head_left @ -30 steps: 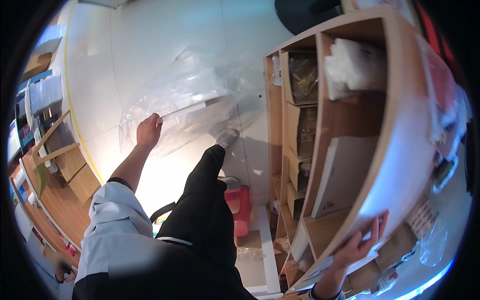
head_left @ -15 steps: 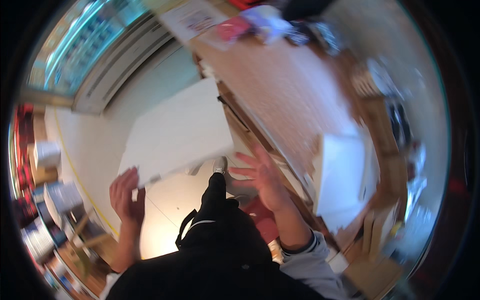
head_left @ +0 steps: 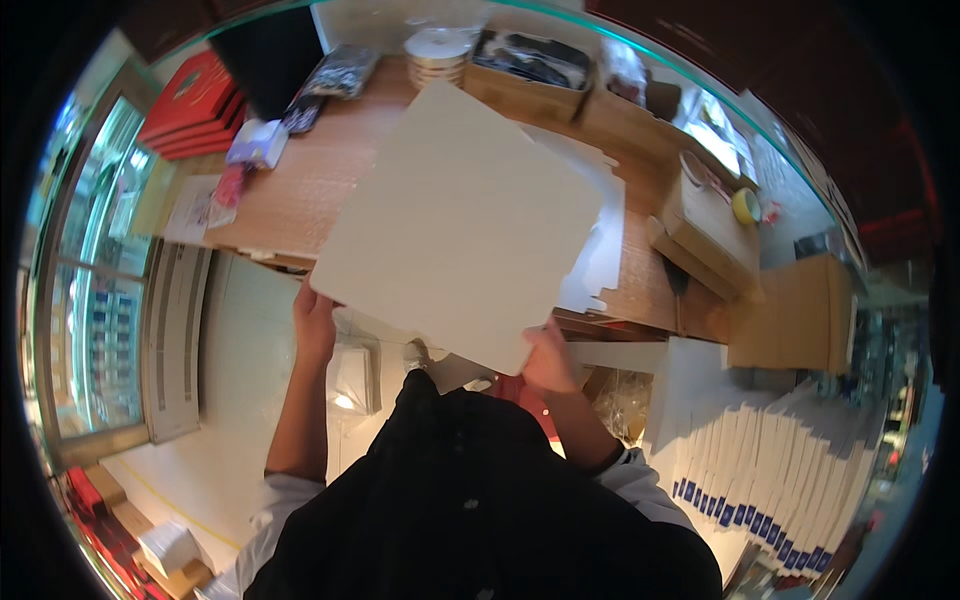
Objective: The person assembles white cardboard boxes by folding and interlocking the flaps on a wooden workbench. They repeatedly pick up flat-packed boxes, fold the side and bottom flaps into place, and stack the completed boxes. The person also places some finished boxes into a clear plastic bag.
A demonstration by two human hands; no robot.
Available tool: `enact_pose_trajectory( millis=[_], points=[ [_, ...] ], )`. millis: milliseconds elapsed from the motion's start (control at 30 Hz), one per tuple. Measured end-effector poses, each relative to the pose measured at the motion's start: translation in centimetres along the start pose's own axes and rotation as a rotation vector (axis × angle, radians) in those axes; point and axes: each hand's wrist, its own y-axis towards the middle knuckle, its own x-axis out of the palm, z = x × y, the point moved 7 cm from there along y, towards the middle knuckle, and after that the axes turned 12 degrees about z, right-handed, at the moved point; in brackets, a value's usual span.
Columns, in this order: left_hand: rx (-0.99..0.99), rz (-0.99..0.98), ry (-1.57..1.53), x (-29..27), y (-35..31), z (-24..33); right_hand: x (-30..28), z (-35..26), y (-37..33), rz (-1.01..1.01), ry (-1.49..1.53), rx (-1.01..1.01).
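A large white cardboard sheet [head_left: 460, 220] is held up in front of me, tilted, its far part over the wooden table [head_left: 290, 190]. My left hand [head_left: 315, 322] grips its near left corner, with the fingers partly hidden beneath it. At the near right edge, my right hand [head_left: 548, 360] is closed on the same sheet. Under the sheet's right side, on the table, lies another white die-cut cardboard piece [head_left: 603, 245] with notched edges.
Red boxes [head_left: 195, 108] are stacked at the back left. Tape rolls [head_left: 440, 58] and an open carton [head_left: 530, 75] stand at the back. Brown boxes [head_left: 710, 225] sit on the right. Many white folded cartons [head_left: 770, 460] stand in a row at the lower right.
My view has swung right toward the table. The white sheet has come from the left to over the table edge. My right hand, spread and free before, now grips it.
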Motion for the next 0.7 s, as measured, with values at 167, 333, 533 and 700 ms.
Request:
enact_pose_trajectory(
  millis=[167, 333, 533, 700],
  points=[
    [-0.371, -0.160, -0.376, 9.6, 5.2, 0.6, -2.8, 0.4, 3.5, 0.251, 0.040, -0.049],
    [-0.048, -0.291, 0.340, 16.0, 14.6, -4.4, -6.2, 0.0, 8.7, 0.486, -0.417, -0.232],
    [0.216, -0.434, 0.712, 19.3, 20.5, -9.6, -4.5, -1.1, 8.9, 0.764, -0.683, -0.285],
    [0.099, -0.595, 0.704, 20.7, 19.6, -8.6, -6.9, 0.3, 9.3, 0.789, -0.734, -0.195]
  ],
)
